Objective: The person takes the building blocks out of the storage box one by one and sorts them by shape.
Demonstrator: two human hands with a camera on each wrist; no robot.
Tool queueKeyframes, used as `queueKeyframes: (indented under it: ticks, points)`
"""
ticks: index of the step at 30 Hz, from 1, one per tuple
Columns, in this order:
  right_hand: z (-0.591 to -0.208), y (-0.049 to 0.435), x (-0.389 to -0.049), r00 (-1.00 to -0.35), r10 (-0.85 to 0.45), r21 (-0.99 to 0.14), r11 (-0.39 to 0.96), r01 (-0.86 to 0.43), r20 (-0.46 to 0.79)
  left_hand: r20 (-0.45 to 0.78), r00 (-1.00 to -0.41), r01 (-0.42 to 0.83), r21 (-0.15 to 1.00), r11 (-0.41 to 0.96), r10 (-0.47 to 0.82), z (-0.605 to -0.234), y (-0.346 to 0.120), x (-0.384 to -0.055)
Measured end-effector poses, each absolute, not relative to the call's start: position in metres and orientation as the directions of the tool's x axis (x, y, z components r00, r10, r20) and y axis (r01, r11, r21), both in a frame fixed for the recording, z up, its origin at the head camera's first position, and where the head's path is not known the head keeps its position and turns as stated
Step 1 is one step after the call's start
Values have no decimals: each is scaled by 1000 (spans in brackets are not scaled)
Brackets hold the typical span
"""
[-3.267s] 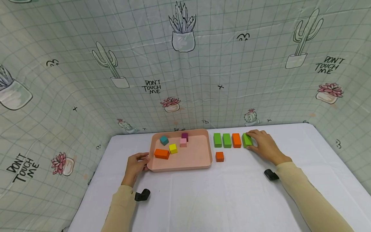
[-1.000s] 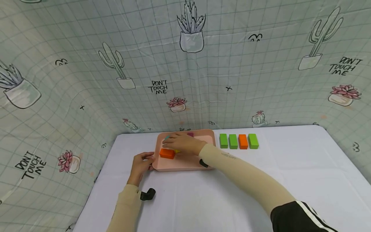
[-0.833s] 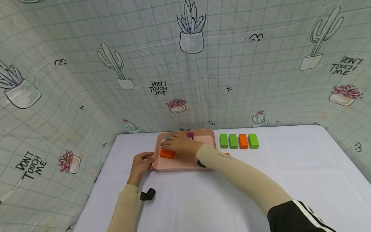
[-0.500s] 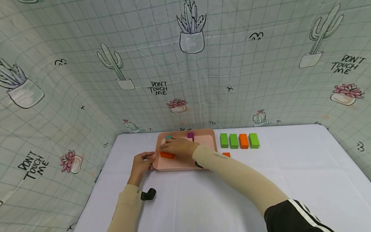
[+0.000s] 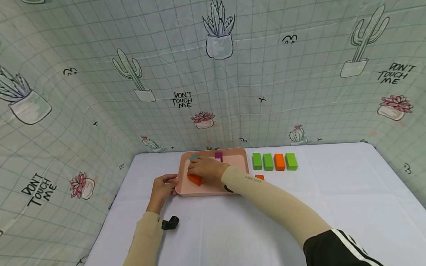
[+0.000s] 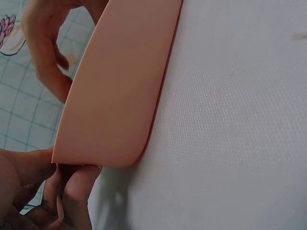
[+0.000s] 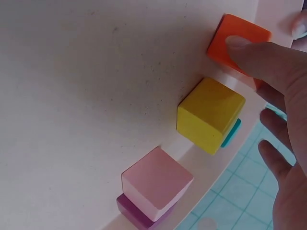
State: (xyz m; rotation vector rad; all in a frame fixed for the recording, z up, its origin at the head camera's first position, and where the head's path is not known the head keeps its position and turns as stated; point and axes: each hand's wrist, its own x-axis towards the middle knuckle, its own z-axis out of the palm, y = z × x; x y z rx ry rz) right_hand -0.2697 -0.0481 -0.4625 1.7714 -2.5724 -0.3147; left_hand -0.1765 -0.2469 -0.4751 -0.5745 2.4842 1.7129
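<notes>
Orange block (image 5: 194, 179) lies in the left part of the pink tray (image 5: 229, 189), under the fingers of the right hand (image 5: 208, 168), which pinches it; the right wrist view shows the thumb laid over it. Its long axis seems to run slantwise, from the far left toward the near right, though the fingers cover part of it. The right hand reaches it from the right, across the tray. The left hand (image 5: 161, 190) is just outside the tray's left wall, near the block but apart from it, and pinches that edge between thumb and fingers.

Beside the held block, the right wrist view shows a yellow block (image 7: 211, 112), with a teal block (image 5: 193, 157) partly behind it. A pink block (image 7: 156, 179) overlaps a purple block (image 5: 218, 156); whether they touch I cannot tell.

On the white surface (image 5: 233, 229) to the right of the tray, three green blocks (image 5: 268, 162) and a second orange block (image 5: 279, 162) form a row. Nearer, a small orange piece (image 5: 260, 177) peeks past the right sleeve (image 5: 266, 190).
</notes>
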Motion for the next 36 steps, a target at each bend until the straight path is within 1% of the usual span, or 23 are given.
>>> queueKeyframes:
  ticks: [4, 7, 11, 14, 17, 20, 22, 25, 27, 33, 36]
  points:
    - [-459, -42, -267, -359, -928, 71, 353, -933, -98, -264, -927, -340, 891, 301, -266, -475, -246, -175]
    - [-454, -34, -264, -370, -927, -34, 373, -927, -63, -263, -928, -338, 893, 296, -266, -475, -245, -174]
    - [-444, -18, -259, -419, -908, -110, 418, -902, -15, -258, -930, -334, 893, 302, -263, -475, -243, -173]
    - [-435, -6, -258, -463, -886, -99, 461, -882, 1, -250, -933, -324, 896, 304, -258, -475, -243, -173]
    - [-428, 8, -258, -502, -864, -133, 496, -858, 22, -242, -936, -315, 899, 302, -257, -477, -245, -172]
    - [-424, 25, -256, -532, -841, -206, 506, -837, 96, -238, -937, -311, 902, 300, -256, -477, -246, -172]
    - [-422, 38, -255, -541, -823, -240, 497, -834, 173, -238, -936, -312, 901, 301, -260, -477, -246, -171]
    - [-421, 59, -253, -546, -792, -256, 487, -835, 273, -244, -933, -321, 897, 305, -265, -475, -245, -171]
    - [-421, 74, -252, -567, -767, -264, 504, -822, 302, -253, -928, -334, 891, 308, -273, -474, -245, -171]
    - [-425, 124, -248, -693, -649, -315, 617, -721, 314, -256, -928, -336, 891, 305, -272, -473, -243, -172]
    - [-427, 152, -246, -739, -586, -349, 652, -673, 332, -256, -927, -336, 892, 303, -272, -473, -240, -173]
